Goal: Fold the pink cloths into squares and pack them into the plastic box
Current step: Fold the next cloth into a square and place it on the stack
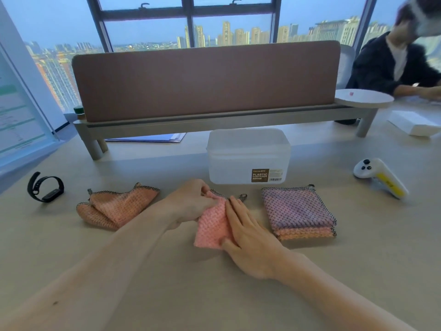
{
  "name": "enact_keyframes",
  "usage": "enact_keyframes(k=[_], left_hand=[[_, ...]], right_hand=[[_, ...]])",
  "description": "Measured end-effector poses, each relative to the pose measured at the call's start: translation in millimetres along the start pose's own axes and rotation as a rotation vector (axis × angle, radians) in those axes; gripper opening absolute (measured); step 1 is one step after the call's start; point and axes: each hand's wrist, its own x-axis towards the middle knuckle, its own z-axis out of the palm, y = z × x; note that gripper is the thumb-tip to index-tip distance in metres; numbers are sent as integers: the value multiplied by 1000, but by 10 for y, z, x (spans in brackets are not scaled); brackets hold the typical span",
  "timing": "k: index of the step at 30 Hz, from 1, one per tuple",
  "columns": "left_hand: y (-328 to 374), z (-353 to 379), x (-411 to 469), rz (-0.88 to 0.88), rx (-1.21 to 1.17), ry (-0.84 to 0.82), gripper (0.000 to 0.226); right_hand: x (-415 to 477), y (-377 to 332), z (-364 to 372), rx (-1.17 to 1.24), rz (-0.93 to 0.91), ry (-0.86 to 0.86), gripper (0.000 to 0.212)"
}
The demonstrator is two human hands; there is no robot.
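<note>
While the right hand (248, 232) lies flat w/ fingers straight on the small pink waffle-weave cloth (211, 226), pinning it to the pale beige table (214, 295), the left hand (191, 201) curls its fingers round the cloth's far edge and pinches it near the black-checked trim. Prob. one hand anchors the fold so the other can tug the edge square. Both hands sit close together on the same cloth, just in front of the translucent white plastic box (248, 156). It stands open-topped, no lid seen, and looks empty as far as its frosted walls let me tell. That spot keeps the box within easy reach for packing. The cloth in hand looks doubled over: approx. rectangular, narrow, thick along the near edge, w/ a hanging loop (243, 196) poking out at the far corner. Just beside it on the person's right sits a neat stack of folded square cloths (298, 211), lilac-pink on top, peach below, edges aligned. I judge these done but not yet packed. To the left a crumpled peach-pink cloth (114, 207) lies unfolded, prob. next in line. Further off are a black wristband (45, 188) at left and a white-and-yellow handheld controller (379, 176) at right, neither touching the cloths.
</note>
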Motion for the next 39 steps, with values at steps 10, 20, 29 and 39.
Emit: enact_keyframes(k=[10,20,29,39], left_hand=[[1188,-2,-47,227,-465,-142,11],[768,955,509,61,-421,103,49],[599,1155,553,200,-127,318,55],[569,1173,460,252,-114,380,49]], right_hand=[[-208,598,-1157,1577,221,336,73],[-388,1237,-1174,875,393,487,78],[-372,1361,-982,446,362,483,75],[-339,1352,-945,325,317,481,73]])
